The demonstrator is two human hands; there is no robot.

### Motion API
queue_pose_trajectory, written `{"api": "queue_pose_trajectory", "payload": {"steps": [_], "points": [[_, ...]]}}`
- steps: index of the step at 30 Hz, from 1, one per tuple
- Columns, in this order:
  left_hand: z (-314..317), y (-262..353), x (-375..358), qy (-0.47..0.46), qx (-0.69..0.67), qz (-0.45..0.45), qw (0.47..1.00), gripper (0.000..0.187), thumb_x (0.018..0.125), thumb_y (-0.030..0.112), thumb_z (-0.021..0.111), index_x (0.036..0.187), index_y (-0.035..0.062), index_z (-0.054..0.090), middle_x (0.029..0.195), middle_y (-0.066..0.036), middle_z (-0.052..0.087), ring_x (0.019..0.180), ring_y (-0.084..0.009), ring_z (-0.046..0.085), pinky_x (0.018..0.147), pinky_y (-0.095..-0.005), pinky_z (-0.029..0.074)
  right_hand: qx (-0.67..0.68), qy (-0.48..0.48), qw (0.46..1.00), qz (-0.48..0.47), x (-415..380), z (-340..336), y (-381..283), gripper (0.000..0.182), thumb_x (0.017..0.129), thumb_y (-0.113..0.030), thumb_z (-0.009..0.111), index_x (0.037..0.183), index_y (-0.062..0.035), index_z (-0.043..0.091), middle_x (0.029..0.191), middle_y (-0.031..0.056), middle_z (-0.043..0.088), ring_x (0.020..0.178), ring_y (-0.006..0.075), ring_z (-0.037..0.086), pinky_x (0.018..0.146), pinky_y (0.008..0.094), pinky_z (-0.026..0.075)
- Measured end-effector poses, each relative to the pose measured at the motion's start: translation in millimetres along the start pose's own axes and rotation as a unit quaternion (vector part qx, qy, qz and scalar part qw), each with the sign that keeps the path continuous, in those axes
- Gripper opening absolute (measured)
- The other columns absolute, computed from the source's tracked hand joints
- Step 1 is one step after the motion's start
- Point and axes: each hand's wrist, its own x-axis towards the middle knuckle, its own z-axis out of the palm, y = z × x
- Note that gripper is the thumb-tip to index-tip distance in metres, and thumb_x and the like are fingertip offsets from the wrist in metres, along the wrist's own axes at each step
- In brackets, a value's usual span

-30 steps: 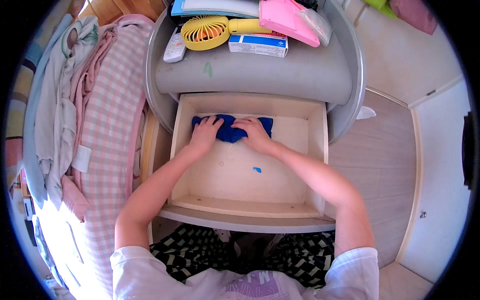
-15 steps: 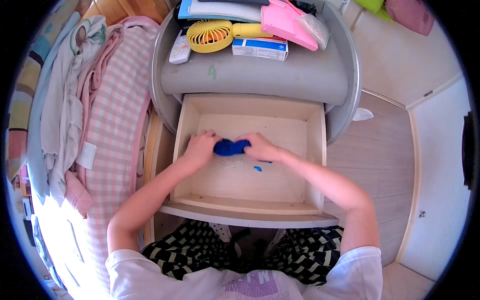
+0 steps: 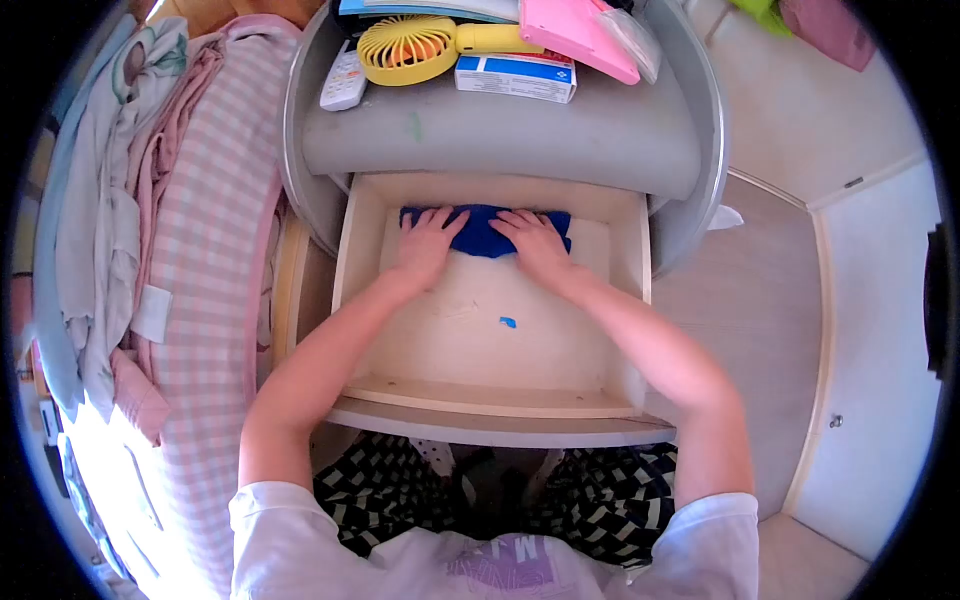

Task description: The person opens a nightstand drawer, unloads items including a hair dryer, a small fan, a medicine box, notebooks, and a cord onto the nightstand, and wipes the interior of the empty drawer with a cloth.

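Observation:
A dark blue cloth (image 3: 482,238) lies spread along the back of the open wooden drawer (image 3: 440,350). My left hand (image 3: 428,245) rests flat on its left part, fingers apart. On the right part lies my right hand (image 3: 535,243), its fingers likewise stretched over the fabric. Neither hand is closed around the cloth, though the palms and fingers hide some of it. Nearer to me, a small bright blue scrap (image 3: 508,322) sits on the drawer bottom.
Above the drawer, a grey cabinet top (image 3: 480,135) carries a yellow handheld fan (image 3: 408,50), a white remote (image 3: 344,80), a blue-and-white box (image 3: 516,78) and a pink item (image 3: 580,38). Checked bedding (image 3: 225,220) and hanging clothes (image 3: 110,190) stand at left.
The cloth was bunched between my fingers mid-drawer. It has moved to the back and been spread wide, and my hands have opened flat on it. The view has shifted slightly.

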Motion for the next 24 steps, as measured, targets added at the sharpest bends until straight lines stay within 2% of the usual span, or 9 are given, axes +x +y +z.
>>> {"api": "queue_pose_trajectory", "payload": {"steps": [3, 5, 9, 13, 18, 19, 20, 24], "points": [[-6.7, -1.5, 0.0, -0.034, -0.003, -0.008, 0.999, 0.065, 0.078, 0.004, 0.058, 0.139, 0.0217, 0.043, 0.137, -0.01, 0.045, 0.124, -0.0308, 0.044, 0.1, -0.0536, 0.037, 0.015, -0.003, 0.999, 0.037, 2.8, -2.5, -6.0, 0.053, 0.073, 0.003, 0.058, 0.124, -0.0112, 0.057, 0.136, 0.006, 0.051, 0.123, 0.0262, 0.046, 0.099, 0.0463, 0.039], [-14.9, -1.5, -1.4, -0.088, -0.031, 0.003, 0.996, 0.064, 0.079, 0.004, 0.057, 0.139, 0.0222, 0.044, 0.139, -0.009, 0.042, 0.125, -0.0308, 0.043, 0.1, -0.0532, 0.037, 0.043, -0.026, 0.998, 0.034, 3.0, -8.7, -5.9, 0.053, 0.072, 0.004, 0.058, 0.123, -0.0114, 0.057, 0.136, 0.0063, 0.051, 0.123, 0.0265, 0.046, 0.099, 0.0464, 0.039], [-9.0, 1.4, -8.9, -0.088, -0.041, 0.027, 0.995, 0.061, 0.08, 0.004, 0.056, 0.137, 0.0226, 0.046, 0.138, -0.009, 0.044, 0.124, -0.0306, 0.043, 0.099, -0.0524, 0.039, 0.091, -0.083, 0.992, 0.032, -10.4, -9.5, -2.8, 0.054, 0.071, 0.005, 0.058, 0.122, -0.0117, 0.059, 0.134, 0.0073, 0.052, 0.122, 0.0269, 0.047, 0.097, 0.0464, 0.041], [-12.8, 9.5, -19.1, -0.084, -0.041, 0.067, 0.993, 0.059, 0.08, 0.005, 0.056, 0.136, 0.0219, 0.047, 0.134, -0.01, 0.046, 0.123, -0.03, 0.045, 0.097, -0.051, 0.041, 0.089, -0.082, 0.993, 0.012, -30.8, -10.2, -10.5, 0.054, 0.07, 0.005, 0.059, 0.121, -0.0112, 0.059, 0.132, 0.0077, 0.053, 0.121, 0.0275, 0.048, 0.096, 0.0451, 0.042], [-17.2, 19.2, -35.9, -0.091, -0.047, 0.095, 0.99, 0.057, 0.08, 0.006, 0.057, 0.134, 0.0193, 0.049, 0.132, -0.01, 0.048, 0.121, -0.0302, 0.046, 0.095, -0.0507, 0.042, 0.068, -0.119, 0.99, -0.014, -46.5, -20.6, -24.2, 0.049, 0.07, 0.005, 0.057, 0.118, -0.0075, 0.06, 0.131, 0.0087, 0.053, 0.115, 0.0287, 0.052, 0.093, 0.0397, 0.047], [-18.8, 23.0, -41.6, -0.084, -0.049, 0.102, 0.99, 0.056, 0.079, 0.006, 0.059, 0.133, 0.0184, 0.05, 0.13, -0.01, 0.05, 0.119, -0.0301, 0.048, 0.094, -0.0494, 0.043, 0.059, -0.136, 0.989, -0.025, -51.9, -22.3, -27.5, 0.048, 0.071, 0.005, 0.056, 0.117, -0.0065, 0.06, 0.131, 0.009, 0.053, 0.113, 0.0287, 0.053, 0.091, 0.0389, 0.049], [-20.6, 26.2, -44.9, -0.077, -0.052, 0.108, 0.99, 0.056, 0.078, 0.006, 0.06, 0.132, 0.0176, 0.051, 0.129, -0.01, 0.051, 0.118, -0.03, 0.049, 0.093, -0.048, 0.045, 0.045, -0.11, 0.991, -0.055, -59.0, -25.1, -30.3, 0.043, 0.073, 0.005, 0.055, 0.113, -0.0062, 0.063, 0.126, 0.0098, 0.056, 0.11, 0.0291, 0.055, 0.089, 0.0377, 0.05], [-21.3, 28.8, -48.7, -0.096, -0.099, 0.134, 0.981, 0.059, 0.072, 0.004, 0.065, 0.129, 0.0159, 0.053, 0.124, -0.009, 0.055, 0.112, -0.0282, 0.054, 0.089, -0.0434, 0.049, 0.074, -0.112, 0.988, -0.071, -65.2, -38.3, -27.8, 0.039, 0.073, 0.004, 0.056, 0.11, -0.0068, 0.065, 0.12, 0.0093, 0.06, 0.108, 0.0293, 0.057, 0.09, 0.0374, 0.05]]}}
